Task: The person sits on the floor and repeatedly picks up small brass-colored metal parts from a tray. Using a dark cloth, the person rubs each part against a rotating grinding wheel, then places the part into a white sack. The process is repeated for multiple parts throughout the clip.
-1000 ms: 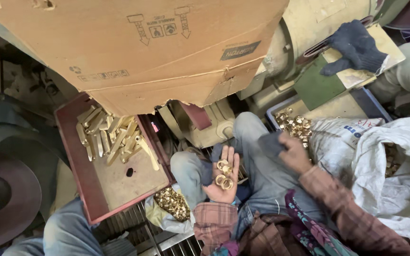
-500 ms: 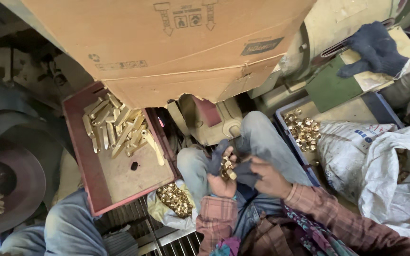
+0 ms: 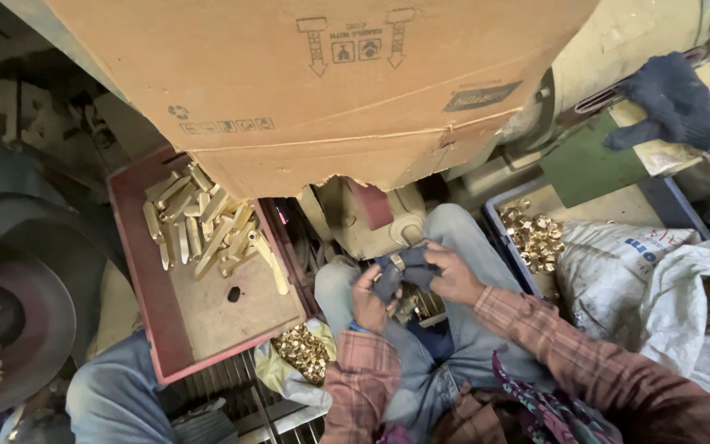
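Note:
My left hand [image 3: 368,298] and my right hand [image 3: 456,275] meet over my lap, above my jeans. Between them is a dark blue cloth [image 3: 404,271] with a small brass ring [image 3: 398,261] showing in it. My left hand is curled around the brass rings under the cloth. My right hand presses the cloth onto them from the right. The rings inside my left hand are mostly hidden.
A red tray [image 3: 137,271] of brass bars [image 3: 203,230] lies to the left. A blue crate [image 3: 499,234] of brass nuts [image 3: 536,238] and white sacks [image 3: 684,288] are on the right, with a bag of brass pieces [image 3: 301,352] below. A cardboard box [image 3: 330,90] hangs overhead. Another person's gloved hand [image 3: 671,99] is top right.
My left palm lay open with brass rings while my right hand was at the blue crate. My right hand has come over with the cloth, and both hands have closed together.

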